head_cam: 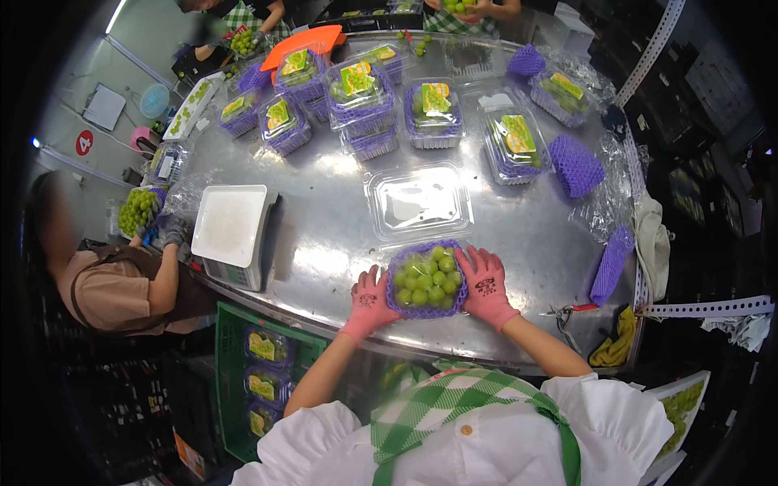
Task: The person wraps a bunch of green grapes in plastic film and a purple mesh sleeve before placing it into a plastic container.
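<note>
An open clear plastic clamshell box lined with purple foam netting holds green grapes on the metal table's near edge. Its clear lid lies folded back flat on the far side. My left hand, in a pink glove, presses against the left side of the box. On the right side, my right hand, also pink-gloved, rests with fingers along the netting. Both hands hold the box between them.
Left stands a white weighing scale. Closed grape boxes are stacked at the back. Purple netting, plastic film and red-handled snips lie right. A green crate stands below left. A co-worker handles grapes at left; others work opposite.
</note>
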The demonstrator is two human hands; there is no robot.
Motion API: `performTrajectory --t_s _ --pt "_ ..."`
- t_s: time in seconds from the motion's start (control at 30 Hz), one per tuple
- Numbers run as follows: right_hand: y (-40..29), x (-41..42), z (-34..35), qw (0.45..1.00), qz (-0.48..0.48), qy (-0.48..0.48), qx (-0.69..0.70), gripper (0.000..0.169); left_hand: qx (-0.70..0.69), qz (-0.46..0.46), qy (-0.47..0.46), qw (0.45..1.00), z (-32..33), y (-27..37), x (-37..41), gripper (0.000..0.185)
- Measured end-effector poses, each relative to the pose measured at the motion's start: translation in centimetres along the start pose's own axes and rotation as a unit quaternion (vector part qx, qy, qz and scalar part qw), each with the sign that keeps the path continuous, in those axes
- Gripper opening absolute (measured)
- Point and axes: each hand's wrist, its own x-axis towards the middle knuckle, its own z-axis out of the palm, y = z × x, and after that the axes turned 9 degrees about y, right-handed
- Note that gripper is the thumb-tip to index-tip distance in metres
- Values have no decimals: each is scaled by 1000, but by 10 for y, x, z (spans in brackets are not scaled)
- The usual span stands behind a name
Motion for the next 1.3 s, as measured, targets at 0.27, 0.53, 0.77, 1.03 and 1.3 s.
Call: performTrajectory --t_s 0.27,0.53,0.77,1.03,1.3 --pt "34 40 -20 917 149 36 368 73 -563 -215 34 797 -1 -4 -41 69" --pt "39 133 -37 763 164 -102 617 52 -706 -318 -33 632 -8 20 -54 89" --pt "13 -13 -10 959 -55 227 160 36 -727 -232 25 646 24 23 -72 48" --pt "30 -46 4 663 424 -85 611 18 -655 -300 -81 689 15 18 -63 14" --pt "44 -43 25 697 330 -81 631 13 -621 -303 7 723 31 27 -62 15"
